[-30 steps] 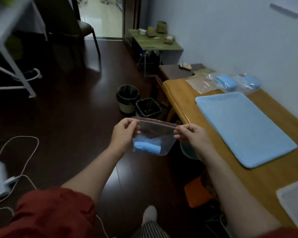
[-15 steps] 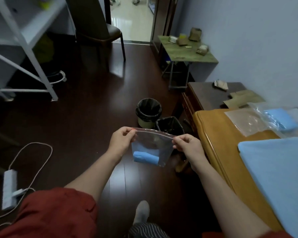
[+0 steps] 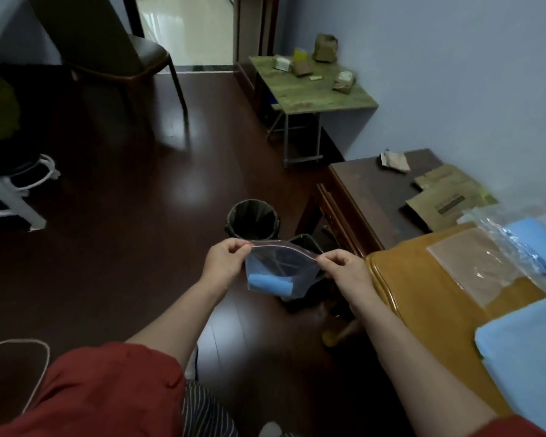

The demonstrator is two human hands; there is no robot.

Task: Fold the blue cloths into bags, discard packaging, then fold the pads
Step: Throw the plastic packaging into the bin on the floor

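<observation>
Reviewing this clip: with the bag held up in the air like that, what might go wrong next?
1. The left hand and the right hand only pinch the top corners of the bag, away from the table. A slip could drop it onto the floor or near the round bin.
2. I cannot tell whether the top is sealed. If not, tilting may let the blue cloth slide out.

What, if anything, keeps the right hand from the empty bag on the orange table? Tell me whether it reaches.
Probably yes. The right hand pinches the zip bag at a corner, so it must let go first. The empty bag lies flat on the table to its right, nothing standing between.
</observation>
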